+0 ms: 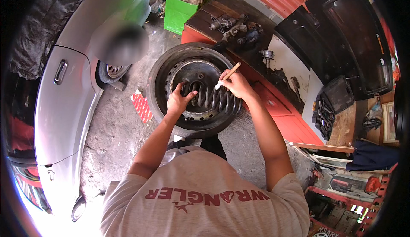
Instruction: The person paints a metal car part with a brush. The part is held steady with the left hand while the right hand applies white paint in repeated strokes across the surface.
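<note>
A black coil spring (221, 101) lies across a steel wheel rim (173, 72) whose tyre (159, 68) lies flat in front of me. My left hand (177, 99) holds the spring's left end, thumb and fingers parted around the last coils. In my right hand (234, 84) is a small brush (232, 71) with a light wooden handle, pinched between the fingers. Its pale tip points down and left, close to the upper side of the middle coils. Whether the tip touches the metal I cannot tell.
A silver car (64, 104) stands at left. Beside the tyre lies a red-and-white patterned piece (141, 106). To the right, a red-fronted workbench (273, 109) carries greasy metal parts (235, 30) and an open black tool case (335, 96). A green box (179, 13) stands behind.
</note>
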A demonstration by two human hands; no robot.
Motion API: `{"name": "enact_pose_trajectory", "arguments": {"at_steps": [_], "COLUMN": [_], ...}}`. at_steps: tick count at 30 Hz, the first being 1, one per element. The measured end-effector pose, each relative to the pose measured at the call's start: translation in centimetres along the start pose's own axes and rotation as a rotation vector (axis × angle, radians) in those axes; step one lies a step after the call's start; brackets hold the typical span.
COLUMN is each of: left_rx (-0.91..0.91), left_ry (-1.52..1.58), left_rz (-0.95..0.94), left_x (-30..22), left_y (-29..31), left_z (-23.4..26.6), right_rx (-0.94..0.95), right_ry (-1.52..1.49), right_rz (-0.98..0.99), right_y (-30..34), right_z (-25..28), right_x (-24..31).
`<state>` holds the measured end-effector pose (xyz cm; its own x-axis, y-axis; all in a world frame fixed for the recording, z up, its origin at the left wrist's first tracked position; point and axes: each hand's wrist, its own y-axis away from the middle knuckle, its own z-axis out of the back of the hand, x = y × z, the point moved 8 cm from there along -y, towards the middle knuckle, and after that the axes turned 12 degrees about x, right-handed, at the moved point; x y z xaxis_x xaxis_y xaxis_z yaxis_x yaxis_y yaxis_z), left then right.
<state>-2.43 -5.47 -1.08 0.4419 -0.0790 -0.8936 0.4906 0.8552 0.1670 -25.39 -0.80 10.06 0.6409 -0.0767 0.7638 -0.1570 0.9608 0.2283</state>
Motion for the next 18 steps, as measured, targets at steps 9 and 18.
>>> {"name": "enact_pose_trajectory", "arguments": {"at_steps": [9,18], "left_rx": [0.002,0.027], "left_ry": [0.003,0.002], "left_rz": [-0.007,0.040], "left_x": [-0.3,-0.6], "left_y": [0.1,1.3], "left_z": [0.0,0.2], "right_rx": [0.027,0.045], "right_ry": [-0.077,-0.007], "right_rz": [-0.069,-0.198], "right_y": [-0.3,-0.6], "right_z": [-0.4,-1.1], "right_x": [-1.1,-0.5]}}
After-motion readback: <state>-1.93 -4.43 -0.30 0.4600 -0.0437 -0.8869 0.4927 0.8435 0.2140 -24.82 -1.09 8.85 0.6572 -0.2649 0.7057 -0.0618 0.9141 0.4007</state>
